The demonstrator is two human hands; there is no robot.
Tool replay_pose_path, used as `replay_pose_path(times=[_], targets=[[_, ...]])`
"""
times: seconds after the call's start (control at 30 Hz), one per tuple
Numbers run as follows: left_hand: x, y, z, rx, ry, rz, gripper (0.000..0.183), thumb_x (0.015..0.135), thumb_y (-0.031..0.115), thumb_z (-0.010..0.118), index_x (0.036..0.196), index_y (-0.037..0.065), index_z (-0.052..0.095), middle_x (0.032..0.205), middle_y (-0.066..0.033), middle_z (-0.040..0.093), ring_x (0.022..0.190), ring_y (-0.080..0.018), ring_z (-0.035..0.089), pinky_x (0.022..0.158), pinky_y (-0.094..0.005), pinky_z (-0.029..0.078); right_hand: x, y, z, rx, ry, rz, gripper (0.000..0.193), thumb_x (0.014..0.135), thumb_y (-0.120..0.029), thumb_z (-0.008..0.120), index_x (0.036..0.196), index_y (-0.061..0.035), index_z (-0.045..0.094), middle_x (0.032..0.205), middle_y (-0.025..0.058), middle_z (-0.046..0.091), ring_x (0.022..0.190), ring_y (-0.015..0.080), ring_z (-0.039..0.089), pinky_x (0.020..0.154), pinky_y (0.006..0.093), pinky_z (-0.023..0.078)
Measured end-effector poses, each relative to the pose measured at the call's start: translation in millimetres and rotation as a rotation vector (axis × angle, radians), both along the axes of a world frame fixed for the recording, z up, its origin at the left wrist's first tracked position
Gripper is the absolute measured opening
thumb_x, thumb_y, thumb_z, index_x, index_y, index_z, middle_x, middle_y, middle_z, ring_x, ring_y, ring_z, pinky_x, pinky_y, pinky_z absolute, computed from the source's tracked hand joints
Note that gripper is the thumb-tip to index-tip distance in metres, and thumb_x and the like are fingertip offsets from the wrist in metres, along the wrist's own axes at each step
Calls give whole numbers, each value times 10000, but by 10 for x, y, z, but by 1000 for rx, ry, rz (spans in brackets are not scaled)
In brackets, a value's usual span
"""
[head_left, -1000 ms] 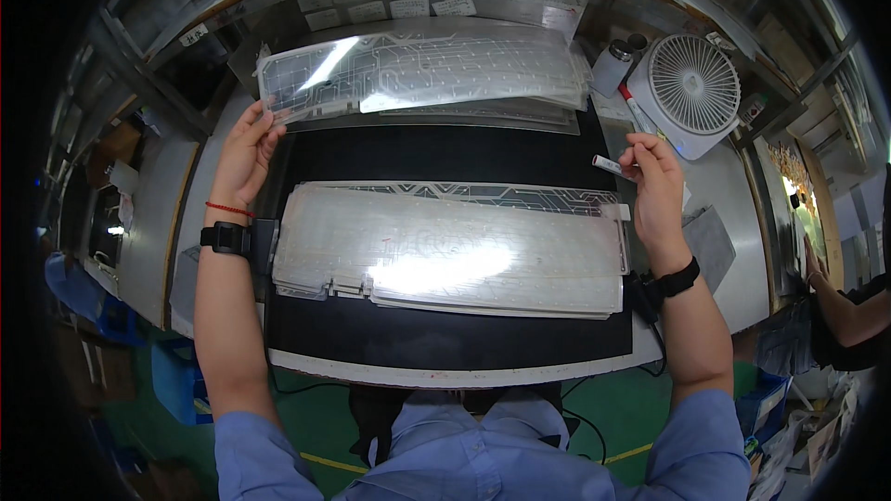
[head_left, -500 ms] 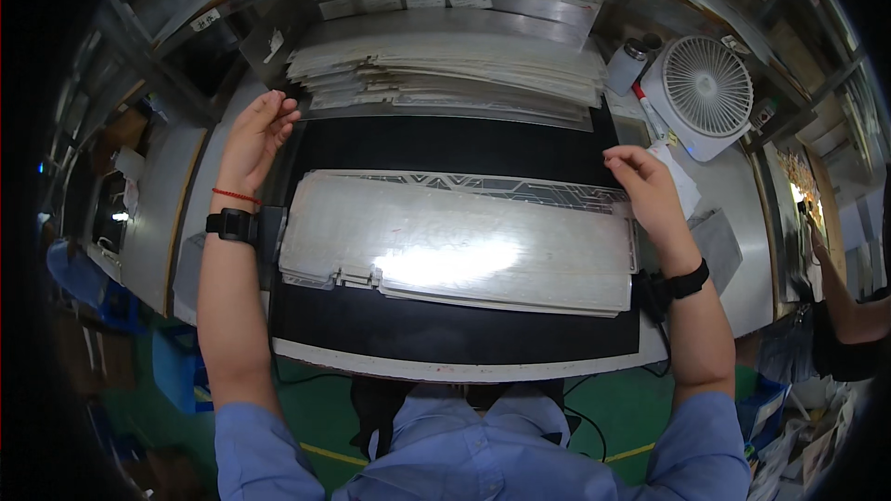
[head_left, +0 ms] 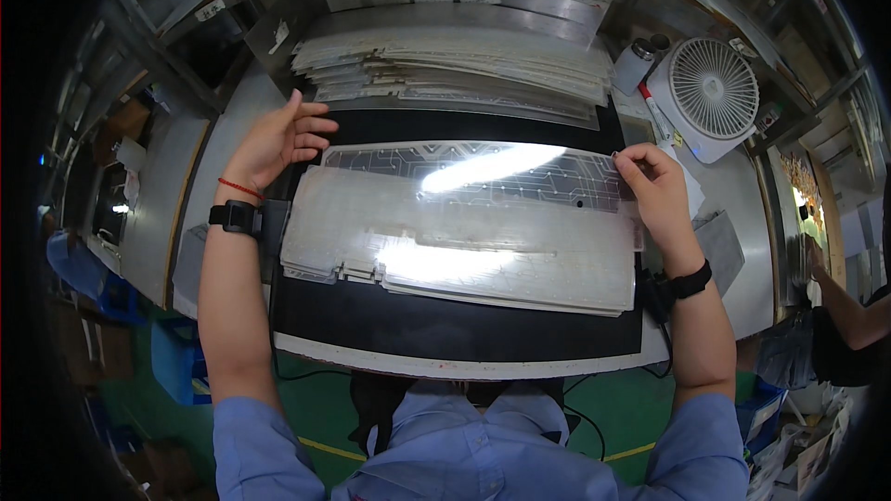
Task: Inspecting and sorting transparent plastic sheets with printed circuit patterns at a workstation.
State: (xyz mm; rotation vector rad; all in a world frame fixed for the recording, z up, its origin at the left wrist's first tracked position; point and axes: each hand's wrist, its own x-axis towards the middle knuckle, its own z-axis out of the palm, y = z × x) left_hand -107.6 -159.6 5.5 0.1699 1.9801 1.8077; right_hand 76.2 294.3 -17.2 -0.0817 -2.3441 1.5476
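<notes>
Head view: one clear printed sheet (head_left: 548,190), bearing circuit-like lines, laid over the far part of the front stack (head_left: 445,264) of thin translucent sheets; its upper right corner is pinched between thumb and fingers of the right hand (head_left: 657,187). Left hand (head_left: 272,144), held just beside the sheet's upper left end; fingers spread apart, nothing gripped. Front stack, placed on a black mat (head_left: 445,329), itself laid on a pale tabletop (head_left: 733,187). Rear stack (head_left: 455,65) of similar sheets, set beyond, edges unevenly aligned. At right: one white round fan (head_left: 713,85); one bottle (head_left: 634,67) with dark cap, stood beside it; one red-and-white marker (head_left: 656,113), laid near the fan's base. Black bands are worn on both wrists.
</notes>
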Motion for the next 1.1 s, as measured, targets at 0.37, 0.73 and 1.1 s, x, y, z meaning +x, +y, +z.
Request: replay_pose_path(times=[0.37,0.73,1.1], targets=[[34,69,-62,23,42,60,364,1003,321,505,1199,26,591,914,-19,678,767,-75,612,671,-197,505,6,-6,25,-6,-26,-70,96,879,-84,672,915,4,688,802,2,644,727,66,566,671,213,451],[-104,-103,-115,-76,126,-226,150,946,206,602,1015,73,600,838,16,644,691,-24,556,615,-168,446,-22,-25,4,-258,-53,-135,154,912,-112,644,1016,0,658,763,-37,582,629,26,489,563,173,372],[-155,-111,-153,1,151,-35,168,983,233,539,1039,85,599,842,50,615,740,-33,556,673,-192,446,-23,47,8,-347,-50,-116,192,983,-226,550,887,-78,627,692,-66,551,569,7,451,513,169,332]])
